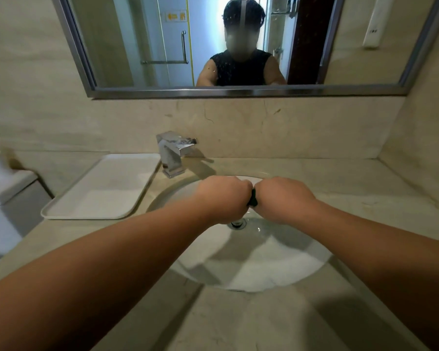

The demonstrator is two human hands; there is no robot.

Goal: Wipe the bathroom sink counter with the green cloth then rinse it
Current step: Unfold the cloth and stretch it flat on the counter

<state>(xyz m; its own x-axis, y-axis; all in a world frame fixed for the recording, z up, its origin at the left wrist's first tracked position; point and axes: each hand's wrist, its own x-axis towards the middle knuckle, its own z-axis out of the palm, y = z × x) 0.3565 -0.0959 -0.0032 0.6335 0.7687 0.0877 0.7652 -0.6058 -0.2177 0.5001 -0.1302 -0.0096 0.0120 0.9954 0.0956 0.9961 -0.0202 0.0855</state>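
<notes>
Hands side by side above the sink (251, 269) basin, over the drain (237, 223). Left hand (223, 198) and right hand (284, 198) both fisted, fingers curled round the green cloth (252, 198), mostly hidden, a dark strip showing between the knuckles. Faucet (173, 153) behind-left; white tray (104, 188) on the counter (238, 320).

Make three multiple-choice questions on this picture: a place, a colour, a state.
1. Where is the white tray?
A) left of the faucet
B) inside the sink
C) right of the faucet

2. What colour is the cloth?
A) red
B) dark green
C) yellow

3. What do the left hand and right hand do?
A) lie flat on the tray
B) grip the cloth over the sink
C) turn the faucet

Key: 1 A, it lies beside the faucet; 2 B, green shows between the fists; 3 B, both fists close on it.
</notes>
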